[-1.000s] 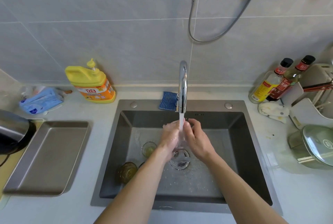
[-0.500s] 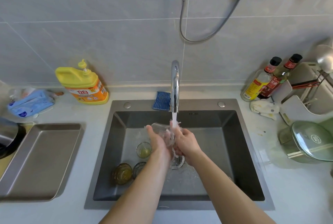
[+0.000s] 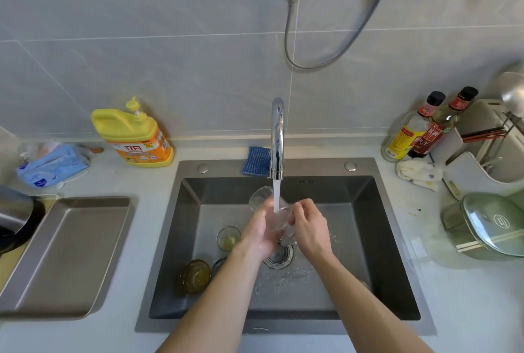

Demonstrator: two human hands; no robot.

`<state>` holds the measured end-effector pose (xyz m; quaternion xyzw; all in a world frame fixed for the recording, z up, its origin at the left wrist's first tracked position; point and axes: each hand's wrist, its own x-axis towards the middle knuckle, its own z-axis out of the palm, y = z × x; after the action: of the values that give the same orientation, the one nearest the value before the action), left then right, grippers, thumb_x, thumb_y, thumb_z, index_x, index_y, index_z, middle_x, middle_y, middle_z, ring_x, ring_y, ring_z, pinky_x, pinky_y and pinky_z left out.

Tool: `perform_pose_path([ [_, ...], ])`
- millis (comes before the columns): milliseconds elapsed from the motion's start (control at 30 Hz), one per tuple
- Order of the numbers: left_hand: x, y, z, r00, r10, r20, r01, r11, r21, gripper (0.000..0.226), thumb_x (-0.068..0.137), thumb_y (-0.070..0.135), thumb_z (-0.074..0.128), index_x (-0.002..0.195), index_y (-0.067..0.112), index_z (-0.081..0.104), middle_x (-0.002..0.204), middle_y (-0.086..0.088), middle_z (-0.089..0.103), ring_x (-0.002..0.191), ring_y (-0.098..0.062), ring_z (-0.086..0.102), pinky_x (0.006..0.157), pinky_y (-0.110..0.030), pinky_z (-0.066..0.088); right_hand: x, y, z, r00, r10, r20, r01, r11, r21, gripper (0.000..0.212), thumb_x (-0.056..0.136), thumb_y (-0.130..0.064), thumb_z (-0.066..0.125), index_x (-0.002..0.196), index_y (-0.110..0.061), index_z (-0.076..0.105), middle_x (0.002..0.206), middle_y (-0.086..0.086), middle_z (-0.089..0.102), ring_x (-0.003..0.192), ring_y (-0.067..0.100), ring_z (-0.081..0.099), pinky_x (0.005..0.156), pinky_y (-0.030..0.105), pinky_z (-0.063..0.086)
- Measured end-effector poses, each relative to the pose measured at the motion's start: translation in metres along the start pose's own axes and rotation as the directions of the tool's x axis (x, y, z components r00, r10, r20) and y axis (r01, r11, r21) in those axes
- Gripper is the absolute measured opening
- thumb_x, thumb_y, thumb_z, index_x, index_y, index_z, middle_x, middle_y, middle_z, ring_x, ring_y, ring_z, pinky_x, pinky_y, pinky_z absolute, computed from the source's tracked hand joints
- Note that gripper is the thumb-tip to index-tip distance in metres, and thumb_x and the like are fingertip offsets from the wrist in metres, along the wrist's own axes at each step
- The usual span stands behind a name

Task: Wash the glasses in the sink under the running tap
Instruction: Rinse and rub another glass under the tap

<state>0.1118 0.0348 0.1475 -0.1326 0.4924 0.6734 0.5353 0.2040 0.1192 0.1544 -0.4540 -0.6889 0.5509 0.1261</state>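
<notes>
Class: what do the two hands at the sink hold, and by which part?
A clear ribbed glass, tilted under the tap stream: the left hand cups its side, the right hand grips near its base; the rim is free.

Yellow-and-orange detergent bottle [image 3: 134, 134], blue checked sponge [image 3: 256, 160], dark grey sink [image 3: 382, 225], amber glass [image 3: 195, 276].

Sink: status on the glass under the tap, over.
Both left grip and right grip hold ribbed glass, tilted under tap stream. Small glass, amber glass wait on sink floor. Nothing blocking.
</notes>
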Motion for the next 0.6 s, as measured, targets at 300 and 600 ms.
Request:
perform_pose_path([
  [300,-0.005,0.008,-0.014,0.966,0.258,0.025,-0.242,0.864,0.442,0.084,0.053,-0.021,0.074,0.126,0.02,0.062,0.123,-0.012,0.069,0.104,-0.029,0.068,0.067,-0.034,0.057,0.032,-0.031,-0.006,0.954,0.003,0.299,0.02,0.997,-0.074,0.046,0.101,-0.017,0.04,0.139,-0.024,0.064,0.137,-0.003,0.065,0.129,0.015,0.057,0.112,0.034,0.042],
  [600,-0.013,0.022,-0.022,0.982,0.184,-0.032,-0.128,0.79,0.599,0.074,0.057,-0.015,0.08,0.115,0.028,0.069,0.117,-0.001,0.069,0.108,-0.02,0.063,0.081,-0.031,0.053,0.05,-0.057,0.002,0.904,-0.043,0.425,0.114,0.983,-0.143,0.038,0.111,-0.018,0.039,0.142,-0.017,0.06,0.145,0.007,0.061,0.128,0.02,0.056,0.101,0.025,0.039],
])
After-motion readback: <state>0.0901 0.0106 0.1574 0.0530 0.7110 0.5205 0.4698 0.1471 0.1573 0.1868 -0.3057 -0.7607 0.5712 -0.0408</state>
